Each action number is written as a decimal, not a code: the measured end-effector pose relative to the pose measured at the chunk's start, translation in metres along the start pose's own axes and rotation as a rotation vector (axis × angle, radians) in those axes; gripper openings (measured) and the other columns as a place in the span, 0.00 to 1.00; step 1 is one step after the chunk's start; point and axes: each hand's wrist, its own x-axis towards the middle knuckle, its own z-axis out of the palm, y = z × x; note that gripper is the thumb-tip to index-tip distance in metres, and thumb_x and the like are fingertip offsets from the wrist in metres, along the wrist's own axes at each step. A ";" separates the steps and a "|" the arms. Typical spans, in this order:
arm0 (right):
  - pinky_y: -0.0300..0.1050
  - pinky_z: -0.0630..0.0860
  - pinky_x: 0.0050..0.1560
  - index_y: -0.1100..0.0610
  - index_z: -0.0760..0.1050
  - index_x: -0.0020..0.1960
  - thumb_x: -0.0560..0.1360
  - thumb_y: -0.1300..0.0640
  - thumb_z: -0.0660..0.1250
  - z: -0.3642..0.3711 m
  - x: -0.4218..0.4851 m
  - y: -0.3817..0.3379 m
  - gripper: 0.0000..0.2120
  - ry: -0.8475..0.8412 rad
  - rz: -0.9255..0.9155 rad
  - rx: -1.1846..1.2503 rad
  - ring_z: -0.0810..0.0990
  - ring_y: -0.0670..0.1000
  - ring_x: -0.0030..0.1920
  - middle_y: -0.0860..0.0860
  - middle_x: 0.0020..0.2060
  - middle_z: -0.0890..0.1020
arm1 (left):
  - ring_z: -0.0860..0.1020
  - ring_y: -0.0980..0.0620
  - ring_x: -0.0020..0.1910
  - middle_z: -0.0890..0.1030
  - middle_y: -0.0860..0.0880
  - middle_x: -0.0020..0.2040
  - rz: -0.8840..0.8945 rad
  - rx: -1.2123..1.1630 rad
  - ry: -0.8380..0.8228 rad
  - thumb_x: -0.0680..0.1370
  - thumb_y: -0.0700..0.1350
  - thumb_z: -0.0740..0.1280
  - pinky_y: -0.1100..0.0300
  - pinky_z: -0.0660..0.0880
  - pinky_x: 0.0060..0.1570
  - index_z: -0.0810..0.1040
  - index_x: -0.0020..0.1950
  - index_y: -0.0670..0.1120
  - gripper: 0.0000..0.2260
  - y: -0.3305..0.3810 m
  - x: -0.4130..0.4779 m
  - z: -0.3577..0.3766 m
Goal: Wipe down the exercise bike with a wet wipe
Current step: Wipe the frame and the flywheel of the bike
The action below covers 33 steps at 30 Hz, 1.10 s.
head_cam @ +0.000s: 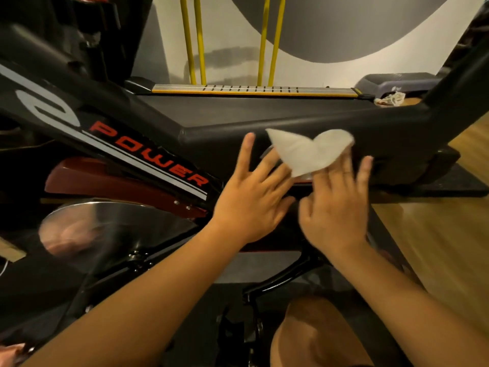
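Centrally, the left hand (254,205) and right hand (336,210), fingers spread straight, are pressing a white wet wipe (312,151) against the black exercise bike (238,128) frame.

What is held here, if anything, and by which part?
The wet wipe, by its lower edge: it sits on blurred fingertips of the right hand, and the left hand touches its lower left side. A true pinch cannot be told.

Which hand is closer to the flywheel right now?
Left. The left hand lies just past the flywheel rim, spread over the frame. The right hand is beyond it, farther from the flywheel, fingers at the wipe.
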 end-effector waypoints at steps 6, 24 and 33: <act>0.54 0.62 0.74 0.58 0.59 0.76 0.69 0.66 0.66 0.000 -0.019 -0.033 0.37 -0.038 0.167 0.427 0.55 0.54 0.78 0.56 0.77 0.58 | 0.51 0.41 0.78 0.58 0.46 0.80 0.082 0.009 -0.031 0.82 0.59 0.55 0.35 0.32 0.73 0.53 0.81 0.49 0.30 -0.005 0.000 0.004; 0.41 0.67 0.70 0.62 0.71 0.69 0.79 0.62 0.61 -0.023 -0.008 0.038 0.19 0.164 0.422 0.391 0.65 0.49 0.72 0.54 0.73 0.64 | 0.28 0.40 0.74 0.31 0.43 0.74 0.222 0.106 -0.104 0.82 0.58 0.51 0.31 0.27 0.67 0.41 0.78 0.47 0.31 0.011 0.029 -0.011; 0.53 0.66 0.72 0.57 0.61 0.77 0.80 0.61 0.57 -0.010 -0.015 0.107 0.24 0.063 0.610 0.378 0.64 0.52 0.74 0.52 0.76 0.62 | 0.41 0.43 0.80 0.46 0.46 0.82 0.225 -0.132 -0.109 0.81 0.54 0.55 0.31 0.22 0.64 0.46 0.81 0.48 0.32 0.113 0.098 -0.018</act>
